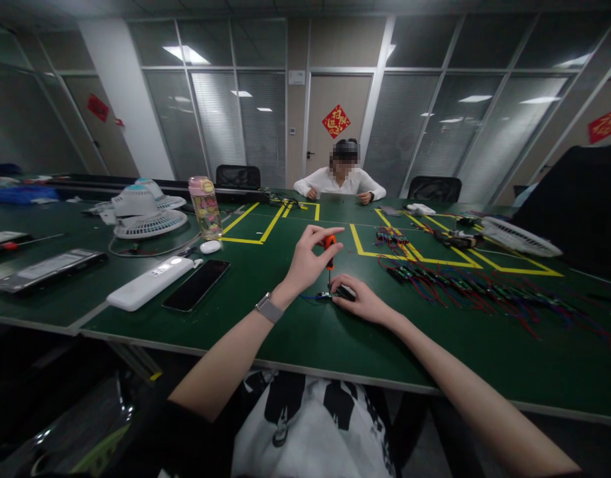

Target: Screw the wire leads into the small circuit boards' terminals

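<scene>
My left hand (310, 255) pinches the orange handle of a small screwdriver (330, 249), held upright with its tip down on a small black part (342, 293) on the green table (295, 332). My right hand (359, 299) lies on the table with its fingers pressed on that black part, holding it in place. Thin blue and red wires run out from the part to the left. A watch sits on my left wrist.
Several wired parts with red and blue leads (464, 282) are spread to the right. A black phone (196, 285), white remote (150, 283), white mouse (210, 246), bottle (205, 207) and white fan (146, 212) lie at left. Another person (341, 182) sits across the table.
</scene>
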The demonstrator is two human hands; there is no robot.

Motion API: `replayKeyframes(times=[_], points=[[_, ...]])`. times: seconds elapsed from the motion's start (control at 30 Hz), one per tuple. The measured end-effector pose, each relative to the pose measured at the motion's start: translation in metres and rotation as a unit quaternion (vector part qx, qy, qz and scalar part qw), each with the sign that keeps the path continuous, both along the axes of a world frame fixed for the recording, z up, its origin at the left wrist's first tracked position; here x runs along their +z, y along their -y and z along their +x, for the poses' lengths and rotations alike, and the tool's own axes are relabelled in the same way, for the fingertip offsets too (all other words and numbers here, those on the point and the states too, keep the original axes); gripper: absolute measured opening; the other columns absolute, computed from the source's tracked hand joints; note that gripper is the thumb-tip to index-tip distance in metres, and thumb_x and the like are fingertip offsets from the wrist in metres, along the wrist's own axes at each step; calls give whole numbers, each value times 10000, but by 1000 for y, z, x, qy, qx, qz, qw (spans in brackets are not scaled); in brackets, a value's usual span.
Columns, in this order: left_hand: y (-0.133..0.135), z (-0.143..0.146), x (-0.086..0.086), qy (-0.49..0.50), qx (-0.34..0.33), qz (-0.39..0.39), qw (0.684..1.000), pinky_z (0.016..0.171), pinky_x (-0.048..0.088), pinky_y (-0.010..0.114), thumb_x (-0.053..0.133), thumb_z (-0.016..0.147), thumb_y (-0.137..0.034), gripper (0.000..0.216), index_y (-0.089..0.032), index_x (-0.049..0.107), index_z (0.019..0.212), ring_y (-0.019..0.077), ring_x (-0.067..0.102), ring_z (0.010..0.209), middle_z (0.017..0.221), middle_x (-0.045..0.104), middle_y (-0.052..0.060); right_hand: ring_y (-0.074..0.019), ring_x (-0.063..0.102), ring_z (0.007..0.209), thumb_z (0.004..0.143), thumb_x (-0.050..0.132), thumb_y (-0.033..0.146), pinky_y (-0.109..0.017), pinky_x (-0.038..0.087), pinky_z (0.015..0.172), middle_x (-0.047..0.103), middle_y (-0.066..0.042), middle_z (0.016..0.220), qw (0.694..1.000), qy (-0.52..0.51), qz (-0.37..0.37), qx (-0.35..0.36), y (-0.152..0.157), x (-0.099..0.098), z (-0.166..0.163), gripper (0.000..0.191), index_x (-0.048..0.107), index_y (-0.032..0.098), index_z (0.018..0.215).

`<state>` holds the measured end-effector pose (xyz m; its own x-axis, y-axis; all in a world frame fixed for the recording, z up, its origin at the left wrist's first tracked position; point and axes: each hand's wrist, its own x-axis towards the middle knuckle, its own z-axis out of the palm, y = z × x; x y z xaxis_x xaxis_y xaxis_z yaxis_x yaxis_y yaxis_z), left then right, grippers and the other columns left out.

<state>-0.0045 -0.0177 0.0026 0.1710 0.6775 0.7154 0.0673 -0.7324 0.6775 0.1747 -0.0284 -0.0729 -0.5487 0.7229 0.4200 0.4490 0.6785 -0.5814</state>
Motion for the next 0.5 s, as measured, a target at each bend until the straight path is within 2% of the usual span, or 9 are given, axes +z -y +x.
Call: replayKeyframes(times=[0.03, 0.1, 0.17, 0.2, 0.27, 0.33, 0.37, 0.43, 0.5], points=[[-1, 0, 0, -4, -1, 5, 1000, 893, 452, 261, 588, 843, -264, 307, -238, 653, 1142, 151, 556, 1003, 1090, 568, 58, -221, 582, 989, 802, 609, 202, -396, 434, 928, 617, -68, 1017, 1000, 1, 0, 1, 0, 0, 0, 81, 603, 197, 883], [-2, -1, 0, 2, -54, -16, 998, 897, 453, 265, 484, 902, -240, 338, -238, 601, 1219, 148, 558, 1031, 1131, 578, 64, -221, 583, 986, 801, 608, 201, -393, 435, 924, 617, -68, 1016, 1000, 0, 1, 1, 0, 0, 0, 80, 603, 198, 881], [-3, 0, -1, 12, -106, -47, 993, 861, 476, 278, 434, 923, -232, 369, -216, 550, 1274, 143, 590, 967, 1097, 614, 67, -220, 583, 988, 800, 606, 195, -391, 436, 922, 617, -67, 1013, 1000, -2, 2, 2, 0, 0, 0, 80, 600, 198, 880], [-3, 0, -1, 13, -105, -51, 993, 838, 485, 281, 457, 915, -242, 369, -204, 551, 1269, 142, 600, 923, 1064, 625, 66, -219, 582, 989, 800, 605, 191, -391, 435, 923, 617, -66, 1012, 1000, -3, 2, 3, 0, 0, 0, 80, 599, 197, 879], [-2, 0, -2, 0, -48, -23, 999, 838, 486, 292, 556, 867, -271, 341, -196, 609, 1195, 148, 597, 897, 1034, 615, 65, -219, 581, 987, 798, 605, 187, -393, 434, 924, 617, -65, 1008, 1000, -1, 3, 1, 0, -1, -1, 81, 598, 195, 879], [0, 0, -2, -23, 24, 26, 999, 922, 451, 315, 631, 817, -284, 319, -210, 655, 1126, 167, 571, 979, 1099, 572, 71, -218, 580, 984, 797, 604, 185, -393, 432, 924, 617, -66, 1004, 1000, 1, 6, -1, 0, -1, -1, 78, 597, 193, 875], [0, 1, -1, -32, 38, 42, 998, 971, 421, 328, 627, 820, -284, 314, -222, 657, 1126, 178, 549, 1043, 1156, 545, 76, -219, 580, 983, 798, 604, 185, -393, 432, 923, 617, -67, 1002, 1000, 2, 7, -1, 0, -1, -1, 75, 596, 192, 872], [1, 1, -1, -35, 4, 37, 999, 1023, 380, 343, 545, 874, -269, 329, -243, 615, 1195, 188, 515, 1134, 1258, 512, 78, -220, 581, 989, 799, 602, 185, -391, 433, 923, 618, -68, 1002, 1000, 1, 8, 0, -1, -1, -1, 73, 596, 193, 872], [0, 1, -1, -20, -74, -10, 997, 971, 423, 342, 440, 923, -248, 372, -242, 543, 1280, 185, 549, 1106, 1252, 550, 79, -221, 581, 997, 800, 603, 187, -392, 433, 927, 619, -68, 1010, 1000, 0, 7, 2, -1, -1, 0, 76, 598, 197, 875]])
